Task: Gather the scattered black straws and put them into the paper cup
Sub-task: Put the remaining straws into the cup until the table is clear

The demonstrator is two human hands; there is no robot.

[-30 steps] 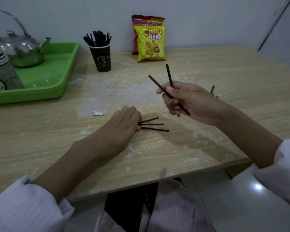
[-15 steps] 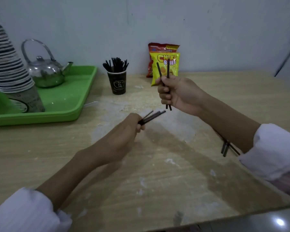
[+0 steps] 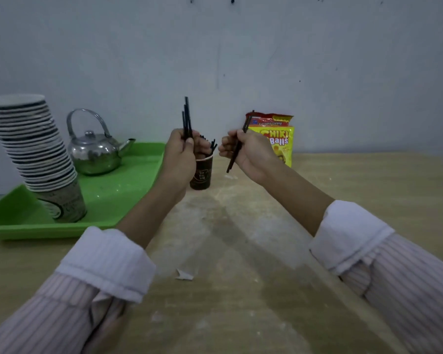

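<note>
My left hand (image 3: 180,154) is closed around a small bunch of black straws (image 3: 186,116) that stand upright above my fist. It hovers over the left side of the dark paper cup (image 3: 202,175) and hides part of the rim. Several straws in the cup (image 3: 211,145) poke up between my hands. My right hand (image 3: 246,152), just right of the cup, grips black straws (image 3: 237,149) tilted slightly, their lower ends pointing down toward the table.
A green tray (image 3: 118,200) at the left carries a steel kettle (image 3: 95,152) and a leaning stack of paper cups (image 3: 36,154). A yellow snack bag (image 3: 279,141) leans on the wall behind my right hand. A paper scrap (image 3: 184,274) lies on the wooden table (image 3: 343,180).
Both hands rose from the table and moved forward to the cup. The left hand lifted its straws and turned them upright. The view tilted up toward the wall.
</note>
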